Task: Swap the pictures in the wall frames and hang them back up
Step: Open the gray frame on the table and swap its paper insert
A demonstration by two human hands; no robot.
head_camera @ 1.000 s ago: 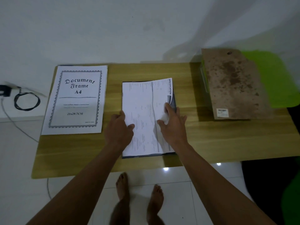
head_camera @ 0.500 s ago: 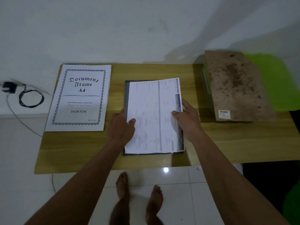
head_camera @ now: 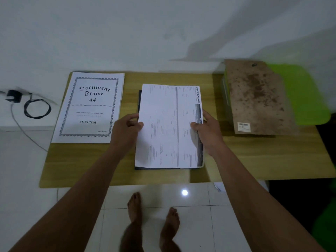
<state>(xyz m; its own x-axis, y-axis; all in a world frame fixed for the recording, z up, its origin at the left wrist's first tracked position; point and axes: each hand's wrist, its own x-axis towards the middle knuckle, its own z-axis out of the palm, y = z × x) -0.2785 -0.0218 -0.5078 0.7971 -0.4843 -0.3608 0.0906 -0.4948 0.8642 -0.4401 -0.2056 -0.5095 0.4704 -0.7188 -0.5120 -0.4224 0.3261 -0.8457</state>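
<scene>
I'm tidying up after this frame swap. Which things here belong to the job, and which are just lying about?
Job: specification sheet, gripped by left hand and right hand; dark frame under it; Document Frame A4 sheet; brown backing board.
Lying about: charger with coiled cable, left of the table; green object beside the board.

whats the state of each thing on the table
specification sheet, pinched at both side edges over dark frame
dark frame, flat, mostly covered
left hand, pinches sheet's left edge
right hand, pinches sheet's right edge
Document Frame A4 sheet, flat, unheld
backing board, label side up, unheld
</scene>
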